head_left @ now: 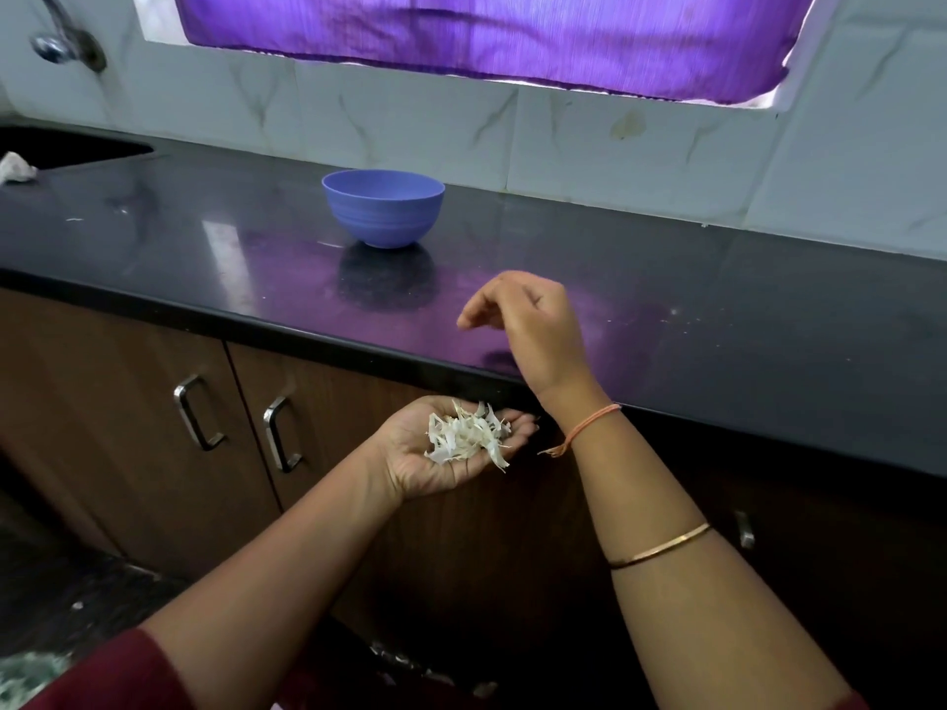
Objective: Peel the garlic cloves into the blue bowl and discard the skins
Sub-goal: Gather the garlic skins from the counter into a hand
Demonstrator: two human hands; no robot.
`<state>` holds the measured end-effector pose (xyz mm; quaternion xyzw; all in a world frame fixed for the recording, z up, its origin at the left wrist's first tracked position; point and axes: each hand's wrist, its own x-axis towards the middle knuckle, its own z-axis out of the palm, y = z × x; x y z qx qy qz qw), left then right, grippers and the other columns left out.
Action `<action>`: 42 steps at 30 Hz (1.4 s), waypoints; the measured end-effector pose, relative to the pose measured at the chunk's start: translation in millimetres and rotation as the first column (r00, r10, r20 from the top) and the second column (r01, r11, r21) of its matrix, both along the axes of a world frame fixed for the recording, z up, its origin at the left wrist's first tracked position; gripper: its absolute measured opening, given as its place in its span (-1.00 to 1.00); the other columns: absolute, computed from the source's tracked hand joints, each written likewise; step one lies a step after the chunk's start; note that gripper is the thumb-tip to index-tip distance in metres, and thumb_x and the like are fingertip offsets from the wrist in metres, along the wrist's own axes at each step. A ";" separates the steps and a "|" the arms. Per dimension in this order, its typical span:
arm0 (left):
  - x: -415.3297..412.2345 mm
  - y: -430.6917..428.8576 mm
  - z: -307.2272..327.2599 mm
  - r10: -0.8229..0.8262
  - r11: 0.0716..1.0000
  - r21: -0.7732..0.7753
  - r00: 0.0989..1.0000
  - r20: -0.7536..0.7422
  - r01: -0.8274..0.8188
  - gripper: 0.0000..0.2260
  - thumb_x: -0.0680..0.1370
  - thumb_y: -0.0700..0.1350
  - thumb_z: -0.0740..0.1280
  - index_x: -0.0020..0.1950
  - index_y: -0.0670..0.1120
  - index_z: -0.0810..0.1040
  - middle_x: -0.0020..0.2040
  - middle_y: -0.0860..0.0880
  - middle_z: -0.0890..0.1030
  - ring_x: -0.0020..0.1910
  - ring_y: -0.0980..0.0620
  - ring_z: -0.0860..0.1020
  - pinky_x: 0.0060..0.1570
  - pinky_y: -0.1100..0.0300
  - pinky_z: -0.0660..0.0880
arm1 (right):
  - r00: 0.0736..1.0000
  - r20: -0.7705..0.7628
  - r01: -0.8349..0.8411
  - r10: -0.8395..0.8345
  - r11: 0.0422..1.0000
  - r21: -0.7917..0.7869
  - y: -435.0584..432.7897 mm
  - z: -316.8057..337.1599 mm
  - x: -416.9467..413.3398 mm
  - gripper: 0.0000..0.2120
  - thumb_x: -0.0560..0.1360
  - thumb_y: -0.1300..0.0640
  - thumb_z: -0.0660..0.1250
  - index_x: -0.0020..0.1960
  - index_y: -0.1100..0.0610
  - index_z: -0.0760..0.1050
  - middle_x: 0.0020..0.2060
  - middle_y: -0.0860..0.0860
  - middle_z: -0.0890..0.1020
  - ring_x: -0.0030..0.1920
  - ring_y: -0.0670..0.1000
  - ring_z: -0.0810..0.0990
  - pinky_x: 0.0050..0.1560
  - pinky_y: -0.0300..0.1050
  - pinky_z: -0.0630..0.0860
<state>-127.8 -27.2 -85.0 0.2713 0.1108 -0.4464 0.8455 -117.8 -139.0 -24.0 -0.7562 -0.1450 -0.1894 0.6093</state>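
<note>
The blue bowl [383,207] stands upright on the black counter [717,310], towards the back wall; what lies inside it is hidden by its rim. My left hand [435,456] is held palm up below the counter's front edge, cupping a pile of white garlic skins [469,437]. My right hand [528,325] hovers above the counter's front part, right of the bowl, wrist bent, fingers loosely curled and hanging down with nothing visible in them.
A dark sink [61,146] with a tap [61,41] above it lies at the far left, and a crumpled white thing [15,169] sits beside it. Brown cabinet doors with metal handles [197,412] run under the counter. A purple curtain [487,38] covers the window.
</note>
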 end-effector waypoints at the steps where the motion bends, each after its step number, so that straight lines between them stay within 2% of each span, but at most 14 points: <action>1: 0.0 0.5 -0.5 -0.003 1.000 -0.002 1.000 -0.006 0.003 -0.71 0.46 -0.29 0.13 -0.10 -0.49 0.54 -0.13 -0.38 0.61 -0.21 -0.30 0.65 -0.20 -0.13 0.56 | 0.999 -0.001 0.034 -0.034 0.999 -0.004 -1.2 0.1 2.2 -0.69 0.46 0.24 0.14 -0.38 0.09 0.55 -0.35 0.00 0.64 -0.24 -0.07 0.61 -0.14 -0.28 0.52; 5: -1.6 0.7 0.7 0.006 1.000 0.006 1.000 -0.002 -0.006 -0.71 0.45 -0.29 0.14 -0.09 -0.49 0.54 -0.13 -0.38 0.60 -0.22 -0.30 0.65 -0.21 -0.13 0.57 | 0.991 -0.131 -0.012 -0.011 0.984 -0.179 -1.1 -0.4 5.4 -0.70 0.50 0.22 0.15 -0.30 0.04 0.57 -0.26 -0.01 0.64 -0.12 -0.02 0.61 0.01 -0.10 0.50; 8: -2.8 0.4 1.1 0.017 1.000 0.003 1.000 0.013 -0.017 -0.71 0.43 -0.29 0.13 -0.10 -0.49 0.54 -0.12 -0.38 0.60 -0.22 -0.29 0.64 -0.17 -0.13 0.56 | 0.949 -0.232 -0.244 0.213 0.963 -0.114 4.8 3.2 -9.8 -0.70 0.49 0.31 0.12 -0.29 0.20 0.57 -0.28 0.12 0.64 -0.23 0.03 0.62 -0.07 -0.13 0.54; 10: -3.3 0.8 1.2 0.023 1.000 0.004 0.999 0.023 -0.023 -0.71 0.44 -0.28 0.12 -0.11 -0.47 0.54 -0.12 -0.37 0.60 -0.21 -0.28 0.64 -0.14 -0.13 0.56 | 0.948 -0.189 -0.276 0.257 0.958 -0.081 8.9 4.4 -20.8 -0.71 0.47 0.31 0.13 -0.30 0.25 0.57 -0.31 0.16 0.64 -0.26 0.06 0.62 -0.10 -0.10 0.56; 13: -7.9 -1.4 4.6 0.042 0.999 0.013 0.999 0.032 -0.043 -0.72 0.42 -0.29 0.13 -0.21 -0.46 0.55 -0.21 -0.34 0.62 -0.30 -0.26 0.65 -0.34 -0.09 0.61 | 0.997 0.011 -0.071 0.070 0.992 0.109 12.5 -1.3 -33.3 -0.73 0.41 0.22 0.13 -0.32 0.23 0.56 -0.36 0.12 0.63 -0.29 0.04 0.60 -0.21 -0.19 0.56; 17: -16.4 -4.8 6.1 0.083 0.997 -0.005 0.997 0.002 -0.083 -0.73 0.39 -0.30 0.13 -0.28 -0.45 0.55 -0.30 -0.32 0.61 -0.40 -0.23 0.63 -0.53 -0.02 0.56 | 0.975 0.073 0.156 -0.208 0.885 0.439 11.7 -20.4 -58.1 -0.74 0.39 0.24 0.10 -0.38 0.23 0.50 -0.45 0.03 0.57 -0.36 -0.01 0.55 -0.30 -0.27 0.48; 20: -20.3 -3.1 -3.3 0.120 0.990 -0.067 0.992 -0.038 -0.122 -0.72 0.42 -0.29 0.13 -0.14 -0.44 0.57 -0.17 -0.34 0.62 -0.28 -0.25 0.65 -0.35 -0.13 0.59 | 0.930 -0.004 0.307 -0.367 0.772 0.556 13.8 -44.7 -79.9 -0.73 0.47 0.27 0.10 -0.34 0.26 0.47 -0.49 -0.06 0.54 -0.43 -0.16 0.50 -0.35 -0.35 0.42; 23: -28.5 -4.7 -15.2 0.175 0.978 -0.102 0.982 -0.064 -0.181 -0.70 0.42 -0.28 0.13 -0.13 -0.43 0.60 -0.12 -0.32 0.64 -0.24 -0.25 0.66 -0.19 -0.13 0.56 | 0.856 -0.186 0.493 -0.483 0.652 0.577 12.1 -75.5 -93.4 -0.76 0.49 0.15 0.12 -0.25 0.10 0.52 -0.34 -0.15 0.59 -0.22 -0.18 0.53 -0.16 -0.26 0.42; 25: -35.5 -8.5 -23.3 0.251 0.963 -0.082 0.966 -0.059 -0.256 -0.70 0.40 -0.28 0.13 -0.15 -0.41 0.62 -0.12 -0.29 0.65 -0.25 -0.22 0.66 -0.17 -0.11 0.55 | 0.820 -0.391 0.570 -0.419 0.537 0.621 12.6 -92.1 -94.5 -0.77 0.54 0.18 0.14 -0.19 0.05 0.53 -0.21 -0.13 0.60 -0.08 -0.12 0.53 -0.04 -0.18 0.41; 27: -42.6 -13.4 -31.3 0.332 0.940 -0.058 0.941 -0.063 -0.336 -0.68 0.44 -0.26 0.11 -0.15 -0.37 0.64 -0.11 -0.25 0.66 -0.25 -0.18 0.67 -0.16 -0.09 0.55 | 0.823 -0.546 0.557 -0.161 0.418 0.717 16.8 -100.8 -93.9 -0.78 0.56 0.19 0.13 -0.13 0.10 0.53 -0.11 0.00 0.60 -0.03 -0.04 0.54 -0.01 -0.15 0.43; 30: -51.3 -20.6 -42.1 0.443 0.893 -0.045 0.893 -0.074 -0.447 -0.69 0.52 -0.22 0.08 -0.06 -0.31 0.60 -0.12 -0.21 0.67 -0.19 -0.13 0.66 -0.11 0.02 0.59 | 0.833 -0.534 0.483 0.142 0.281 0.829 24.6 -100.8 -94.0 -0.76 0.56 0.14 0.14 0.01 0.23 0.53 -0.02 0.15 0.60 0.04 0.09 0.57 0.17 -0.03 0.47; 35: -61.3 -25.4 -44.7 0.565 0.824 -0.048 0.825 0.001 -0.565 -0.66 0.59 -0.09 0.09 -0.03 -0.26 0.58 -0.15 -0.19 0.66 -0.06 -0.09 0.60 0.13 0.09 0.47 | 0.841 -0.495 0.438 0.218 0.262 0.860 32.3 -101.3 -90.7 -0.70 0.57 0.11 0.11 0.06 0.26 0.54 0.07 0.22 0.61 0.11 0.18 0.59 0.16 0.01 0.50; 38: -62.7 -24.4 -42.9 0.600 0.800 -0.052 0.799 0.040 -0.598 -0.65 0.59 -0.05 0.10 -0.05 -0.25 0.58 -0.15 -0.18 0.66 -0.12 -0.07 0.62 0.11 0.09 0.49 | 0.847 -0.469 0.401 0.250 0.279 0.873 34.4 -102.8 -87.9 -0.68 0.58 0.09 0.07 0.00 0.23 0.55 0.01 0.20 0.63 0.04 0.15 0.62 0.08 -0.02 0.53; 42: -62.4 -19.5 -42.7 0.627 0.779 -0.072 0.775 0.074 -0.623 -0.63 0.56 -0.05 0.12 -0.26 -0.20 0.60 -0.26 -0.13 0.63 -0.27 -0.03 0.62 0.00 0.12 0.51 | 0.853 -0.439 0.357 0.281 0.297 0.885 39.8 -102.0 -84.7 -0.65 0.59 0.07 0.05 0.01 0.24 0.55 -0.08 0.18 0.64 -0.01 0.14 0.62 0.11 0.00 0.52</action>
